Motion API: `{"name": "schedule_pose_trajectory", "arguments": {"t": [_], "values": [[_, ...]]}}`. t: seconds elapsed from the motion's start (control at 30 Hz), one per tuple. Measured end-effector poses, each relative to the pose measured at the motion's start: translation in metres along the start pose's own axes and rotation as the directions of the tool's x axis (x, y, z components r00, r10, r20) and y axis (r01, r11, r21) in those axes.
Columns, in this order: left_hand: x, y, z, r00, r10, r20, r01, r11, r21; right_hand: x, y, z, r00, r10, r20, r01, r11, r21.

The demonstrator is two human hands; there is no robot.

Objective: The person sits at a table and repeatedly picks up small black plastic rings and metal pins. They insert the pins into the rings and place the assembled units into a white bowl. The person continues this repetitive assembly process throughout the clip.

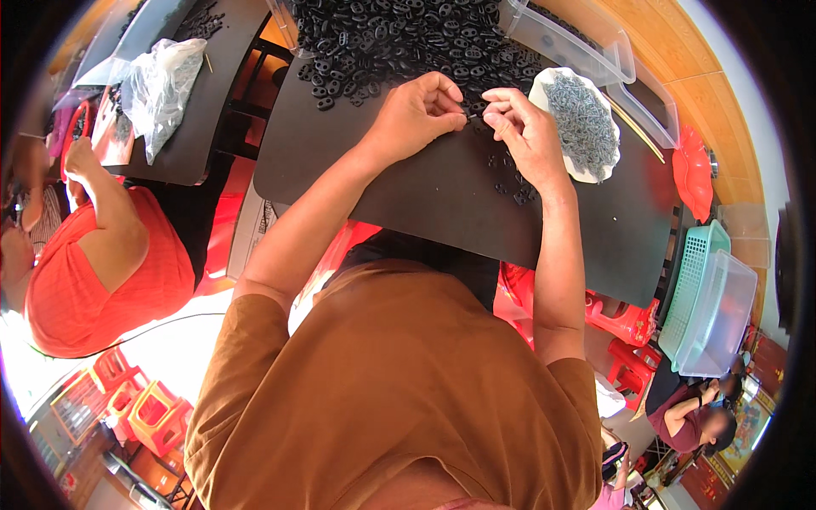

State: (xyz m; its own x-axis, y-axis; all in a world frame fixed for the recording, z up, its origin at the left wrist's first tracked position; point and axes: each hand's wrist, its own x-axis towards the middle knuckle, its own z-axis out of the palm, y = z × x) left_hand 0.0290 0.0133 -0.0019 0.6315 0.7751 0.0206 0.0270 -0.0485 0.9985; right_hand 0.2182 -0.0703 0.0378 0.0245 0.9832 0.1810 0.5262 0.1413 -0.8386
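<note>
My left hand is closed in a pinch over the dark table, just in front of a big heap of small black plastic pieces with oval holes. Facing it, a short gap away, my right hand also has thumb and fingers drawn together. Something tiny shows between the two sets of fingertips, too small to name. Several small black parts lie scattered below my right hand. Close to its right side stands a white scalloped bowl full of small grey pin-like pieces.
Clear plastic bins stand at the back right, near thin yellow sticks and a red dish. Green and clear baskets are stacked off the right edge. At left, a person in red sits by another table with a plastic bag.
</note>
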Motion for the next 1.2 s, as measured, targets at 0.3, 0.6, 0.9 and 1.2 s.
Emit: {"name": "schedule_pose_trajectory", "arguments": {"t": [0.3, 0.6, 0.9, 1.2], "values": [[-0.001, 0.001, 0.0, 1.0, 0.005, 0.011, -0.005, 0.999, -0.044, 0.001, 0.001, 0.013, 0.992, -0.102, 0.067, 0.114, 0.97, -0.215], [-0.004, -0.001, 0.003, 0.998, 0.051, 0.022, -0.05, 0.998, -0.03, 0.0, 0.0, 0.015, 0.989, -0.12, 0.087, 0.141, 0.942, -0.305], [-0.005, 0.0, 0.009, 0.994, 0.035, -0.102, -0.059, 0.97, -0.234, -0.002, 0.002, 0.016, 0.998, 0.053, -0.017, -0.049, 0.982, 0.185], [0.025, 0.024, -0.007, 0.898, 0.441, -0.006, -0.313, 0.647, 0.695, 0.0, 0.025, 0.012, 0.99, 0.13, -0.053, -0.113, 0.963, 0.245]]}}
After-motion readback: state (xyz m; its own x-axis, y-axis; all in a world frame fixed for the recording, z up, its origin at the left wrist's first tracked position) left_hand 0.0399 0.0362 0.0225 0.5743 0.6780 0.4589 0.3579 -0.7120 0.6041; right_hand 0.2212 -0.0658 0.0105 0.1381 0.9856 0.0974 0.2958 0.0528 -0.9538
